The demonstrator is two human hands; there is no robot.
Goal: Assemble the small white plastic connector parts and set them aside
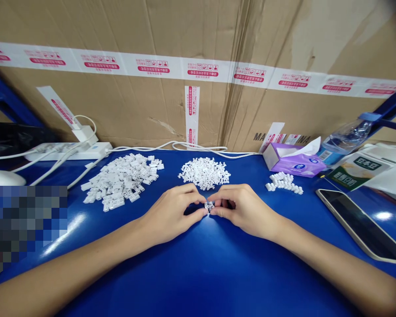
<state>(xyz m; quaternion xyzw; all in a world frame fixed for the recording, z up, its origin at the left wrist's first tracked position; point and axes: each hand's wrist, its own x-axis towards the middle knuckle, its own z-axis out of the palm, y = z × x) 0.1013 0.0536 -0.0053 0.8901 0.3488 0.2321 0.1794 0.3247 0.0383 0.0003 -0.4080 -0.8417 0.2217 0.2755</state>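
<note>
Between my two hands is a small white plastic piece (209,206) with dark gaps in it, pinched from both sides just above the blue tabletop. My left hand (174,209) is closed on its left side with thumb and fingertips. From the right, my right hand (242,207) grips it the same way, its other fingers curled in. Just behind the hands lies a heap of tiny white plastic parts (204,172). Farther left spreads a larger pile of flat white rectangular pieces (125,178). A small cluster of white pieces (284,182) sits to the right.
Behind the table stands a cardboard wall (135,110) with printed tape. A power strip (66,150) and white cables are at back left. On the right are a purple tissue pack (293,160), a plastic bottle (346,136), a green-and-white carton (356,169) and a phone (366,224).
</note>
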